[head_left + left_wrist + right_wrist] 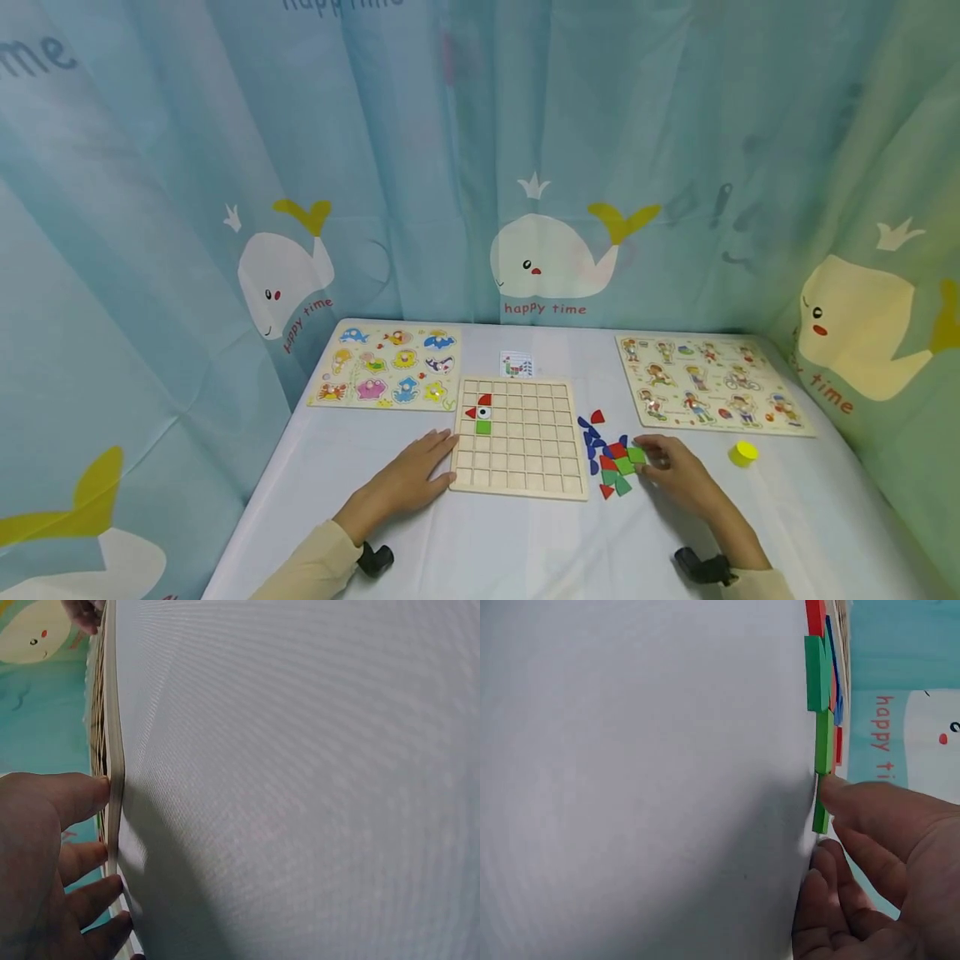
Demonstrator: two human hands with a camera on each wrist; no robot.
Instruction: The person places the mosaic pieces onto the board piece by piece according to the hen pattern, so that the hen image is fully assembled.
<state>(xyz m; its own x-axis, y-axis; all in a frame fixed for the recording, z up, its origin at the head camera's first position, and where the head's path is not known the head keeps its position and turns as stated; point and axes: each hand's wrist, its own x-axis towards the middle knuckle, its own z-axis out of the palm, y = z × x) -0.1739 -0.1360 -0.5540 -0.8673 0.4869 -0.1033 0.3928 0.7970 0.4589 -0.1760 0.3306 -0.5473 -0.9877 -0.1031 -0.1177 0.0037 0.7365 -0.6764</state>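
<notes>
A wooden grid board (525, 442) lies flat on the table. On its upper left sit a green square (483, 427), a white piece with a black dot (483, 412) and two red pieces. My left hand (416, 471) rests at the board's left edge, thumb and fingertips against its side in the left wrist view. Right of the board is a loose pile of blue, red and green pieces. At its right end my right hand (678, 473) pinches a light green square (636, 455) between thumb and index finger. The other fingers curl by the tabletop in the right wrist view.
A small picture card (517, 364) lies behind the board. A sea-animal puzzle (386, 367) is at the back left, and a puzzle with figures (712, 383) at the back right. Near the right hand stands a yellow cylinder (743, 453). Whale-print curtains (420, 167) enclose the table.
</notes>
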